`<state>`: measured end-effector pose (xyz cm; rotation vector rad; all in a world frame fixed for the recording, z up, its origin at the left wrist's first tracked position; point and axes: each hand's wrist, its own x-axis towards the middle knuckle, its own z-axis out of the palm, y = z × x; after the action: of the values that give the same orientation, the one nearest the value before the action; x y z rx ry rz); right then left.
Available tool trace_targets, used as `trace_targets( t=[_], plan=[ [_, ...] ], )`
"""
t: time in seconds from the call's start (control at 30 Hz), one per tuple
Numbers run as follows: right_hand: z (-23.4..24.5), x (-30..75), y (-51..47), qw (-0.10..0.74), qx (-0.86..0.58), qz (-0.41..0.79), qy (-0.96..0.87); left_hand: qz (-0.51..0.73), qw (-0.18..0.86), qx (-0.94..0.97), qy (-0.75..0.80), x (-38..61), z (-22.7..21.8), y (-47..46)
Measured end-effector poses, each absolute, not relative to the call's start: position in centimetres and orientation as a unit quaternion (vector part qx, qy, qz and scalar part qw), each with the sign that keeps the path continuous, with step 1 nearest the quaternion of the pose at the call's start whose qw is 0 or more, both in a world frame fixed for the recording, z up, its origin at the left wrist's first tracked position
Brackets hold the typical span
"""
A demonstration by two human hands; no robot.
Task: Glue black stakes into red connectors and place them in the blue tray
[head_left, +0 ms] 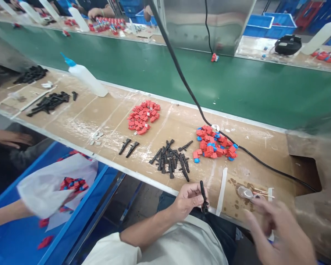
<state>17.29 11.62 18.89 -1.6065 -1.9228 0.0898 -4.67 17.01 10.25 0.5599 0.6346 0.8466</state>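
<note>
My left hand [189,199] pinches a small black toy gun [202,195], held upright near the table's front edge. At the right, my right hand [283,226] is slightly blurred, with thumb and forefinger apart and nothing visible between them. Its forefinger reaches close to a small clear dish [245,192] and thin sticks [262,193] on a stained cardboard piece [231,204]; whether it touches them I cannot tell. A pile of black toy guns [171,160] lies ahead of my left hand. Beyond it is a heap of red and blue plastic parts [213,143].
A black cable [182,73] crosses the table. Red parts [143,117], two black guns [128,148] and a white squeeze bottle [88,79] stand leftward. A co-worker's arm [8,213] reaches over a blue bin [13,239]. A green conveyor [143,62] runs behind.
</note>
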Motion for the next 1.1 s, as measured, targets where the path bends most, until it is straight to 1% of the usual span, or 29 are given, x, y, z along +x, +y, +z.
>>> trace_targets(
  t=[0.03,0.1,0.2,0.27,0.33,0.47,0.63,0.7,0.77,0.83,0.87,0.93,0.97,1.0,1.1],
  plan=[
    [18.9,15.5,13.1,0.264,-0.586,0.027,-0.765,0.413,0.822,0.259,0.295,-5.1,10.2,17.0],
    [18.4,11.8,16.4,0.198,-0.543,-0.009,-0.816,0.439,0.816,0.248,0.284,-5.8,10.3,17.0],
    [17.2,7.1,20.8,0.016,-0.569,-0.017,-0.822,0.469,0.811,0.236,0.258,-6.8,10.5,17.1],
    [16.5,5.0,22.9,-0.069,-0.598,-0.017,-0.799,0.492,0.802,0.239,0.241,-7.5,10.8,17.2],
    [16.1,3.7,24.0,-0.097,-0.617,-0.022,-0.781,0.508,0.793,0.244,0.231,-8.0,11.1,17.5],
    [15.6,3.3,24.1,-0.102,-0.637,-0.027,-0.764,0.517,0.788,0.251,0.219,-8.6,11.2,17.8],
    [15.9,3.9,23.5,-0.156,-0.663,0.019,-0.732,0.512,0.801,0.238,0.196,-8.2,10.5,17.8],
    [16.2,4.1,23.5,-0.164,-0.666,0.038,-0.726,0.512,0.806,0.234,0.183,-8.0,10.2,17.7],
    [16.4,4.3,23.5,-0.161,-0.67,0.05,-0.723,0.511,0.809,0.23,0.178,-7.8,10.0,17.6],
    [16.3,4.8,23.3,-0.139,-0.675,0.056,-0.722,0.509,0.811,0.226,0.181,-7.7,10.0,17.6],
    [16.2,5.3,23.2,-0.112,-0.679,0.063,-0.723,0.507,0.811,0.223,0.185,-7.7,10.0,17.7],
    [16.1,6.5,22.8,-0.017,-0.69,0.109,-0.716,0.505,0.814,0.213,0.194,-7.7,10.0,17.8],
    [16.1,7.2,22.7,0.045,-0.692,0.165,-0.701,0.503,0.815,0.205,0.199,-7.7,10.0,17.8],
    [16.3,7.9,22.5,0.107,-0.688,0.249,-0.673,0.501,0.818,0.197,0.203,-7.8,10.0,17.8],
    [17.5,9.8,21.8,0.248,-0.616,0.567,-0.488,0.497,0.822,0.172,0.22,-7.9,10.0,17.8]
  ],
)
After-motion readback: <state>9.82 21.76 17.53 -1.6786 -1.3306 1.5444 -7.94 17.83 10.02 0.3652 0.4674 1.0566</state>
